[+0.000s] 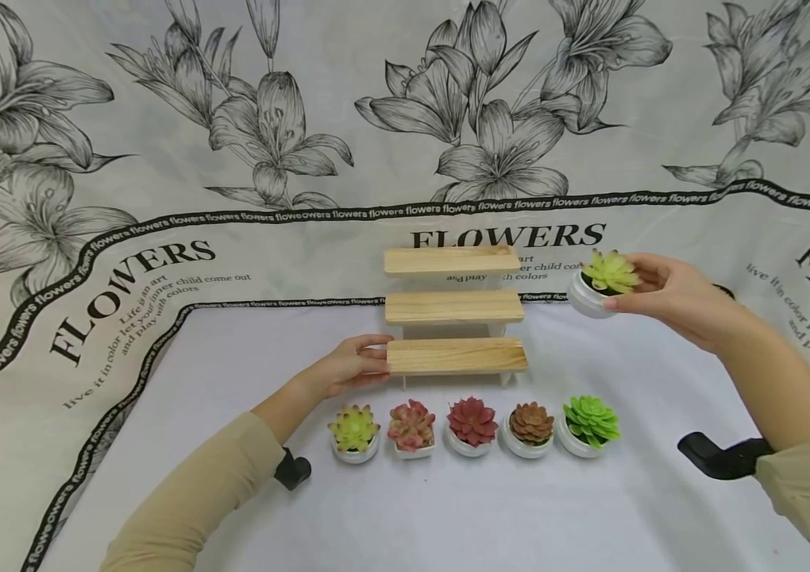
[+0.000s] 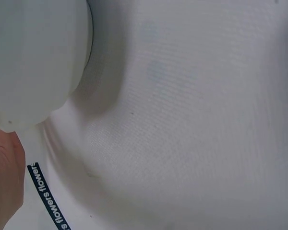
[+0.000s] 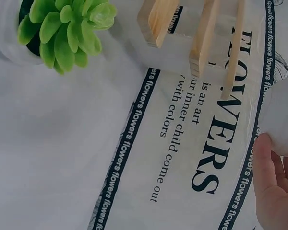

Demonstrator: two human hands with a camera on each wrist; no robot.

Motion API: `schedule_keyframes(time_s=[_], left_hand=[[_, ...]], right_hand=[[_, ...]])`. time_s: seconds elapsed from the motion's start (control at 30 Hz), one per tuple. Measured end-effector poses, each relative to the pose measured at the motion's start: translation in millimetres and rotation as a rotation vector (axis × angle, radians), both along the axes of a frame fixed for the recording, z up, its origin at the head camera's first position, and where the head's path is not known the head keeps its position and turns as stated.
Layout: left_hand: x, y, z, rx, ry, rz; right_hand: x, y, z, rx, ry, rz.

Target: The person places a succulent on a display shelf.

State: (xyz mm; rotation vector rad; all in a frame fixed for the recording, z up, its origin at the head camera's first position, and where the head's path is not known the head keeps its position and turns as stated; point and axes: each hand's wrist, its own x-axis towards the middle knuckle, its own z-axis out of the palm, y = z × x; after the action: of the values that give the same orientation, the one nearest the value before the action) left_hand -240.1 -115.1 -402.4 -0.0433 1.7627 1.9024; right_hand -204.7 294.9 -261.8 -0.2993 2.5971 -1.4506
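Observation:
My right hand (image 1: 669, 298) pinches a white round pot with a yellow-green succulent (image 1: 608, 272), held in the air right of a three-step wooden stand (image 1: 455, 355). In the right wrist view that hand (image 3: 277, 187) has its fingertips on the white pot (image 3: 281, 117). The left hand (image 1: 351, 365) grips the left end of the stand's lowest board, thumb and fingers around the edge. Only part of the left hand (image 2: 6, 175) shows in the left wrist view, beside a large white rounded shape (image 2: 36, 57).
Before the stand runs a row of potted succulents: yellow-green (image 1: 353, 429), pink (image 1: 412, 427), dark red (image 1: 472, 422), brown (image 1: 531, 425) and bright green (image 1: 591, 421). Behind the white table surface (image 1: 405, 516) hangs a flower-printed cloth (image 1: 333, 262).

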Motion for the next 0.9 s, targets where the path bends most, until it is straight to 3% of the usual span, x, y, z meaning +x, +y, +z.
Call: schedule_keyframes(time_s=[0.5,0.9], left_hand=[[1.5,0.2,2.7,-0.015,0.013,-0.002],[1.2,1.2,5.8,-0.023,0.009,-0.01]], right_hand=[[-16.5,-30.8,19.5,0.056,-0.033,0.005],[-29.9,-58.0,37.1,0.023,-0.018,0.023]])
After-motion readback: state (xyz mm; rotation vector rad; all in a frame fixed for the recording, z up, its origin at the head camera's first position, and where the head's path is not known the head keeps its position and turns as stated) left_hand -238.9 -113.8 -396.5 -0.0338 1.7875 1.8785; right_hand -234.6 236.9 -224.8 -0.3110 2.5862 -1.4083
